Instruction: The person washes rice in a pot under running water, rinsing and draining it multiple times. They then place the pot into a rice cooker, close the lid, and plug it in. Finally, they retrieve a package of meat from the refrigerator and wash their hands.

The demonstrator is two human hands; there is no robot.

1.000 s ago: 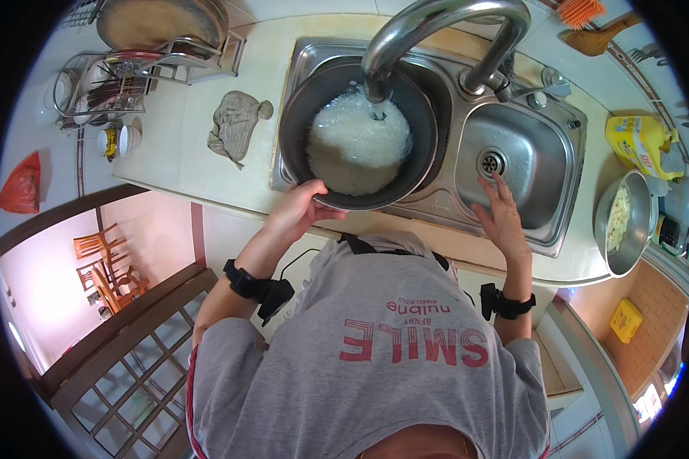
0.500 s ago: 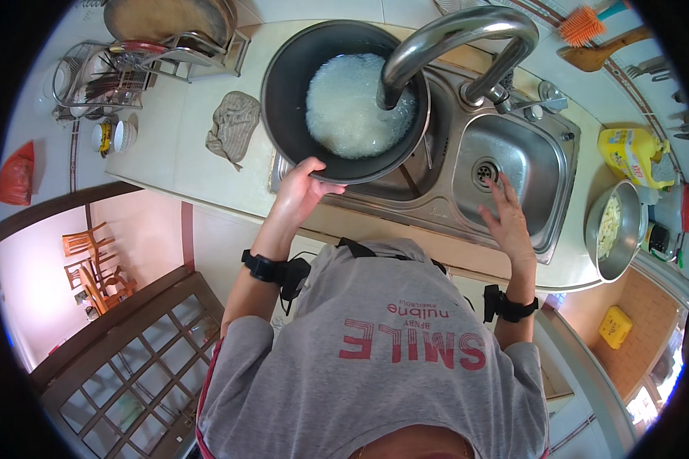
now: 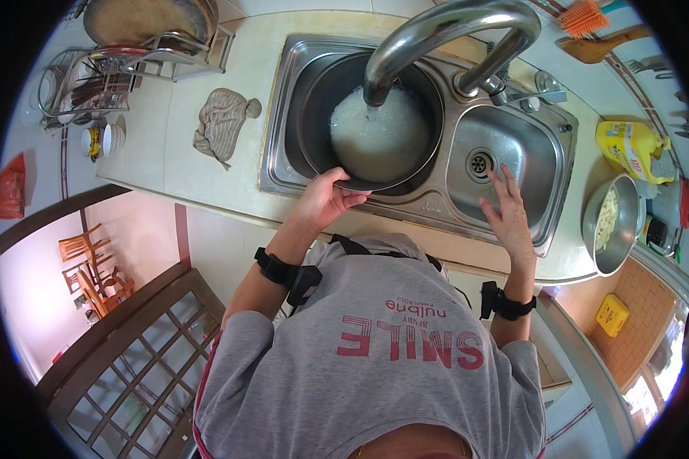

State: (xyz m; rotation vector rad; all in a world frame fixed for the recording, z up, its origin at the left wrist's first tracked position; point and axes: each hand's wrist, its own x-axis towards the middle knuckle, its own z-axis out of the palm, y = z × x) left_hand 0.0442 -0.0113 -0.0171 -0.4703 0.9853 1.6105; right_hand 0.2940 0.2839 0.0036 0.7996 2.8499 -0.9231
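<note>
Basically, left hand (image 3: 323, 200) gripped the near rim of a dark pot (image 3: 375, 126) sitting in the left basin of the steel sink (image 3: 283, 99), under the curved faucet (image 3: 444, 38). Pot held cloudy white water, maybe rice. Right hand (image 3: 507, 214) was open, fingers spread, holding nothing, over the right basin's near edge. Crumpled cloth (image 3: 222, 122) lay on the counter, left of the sink.
</note>
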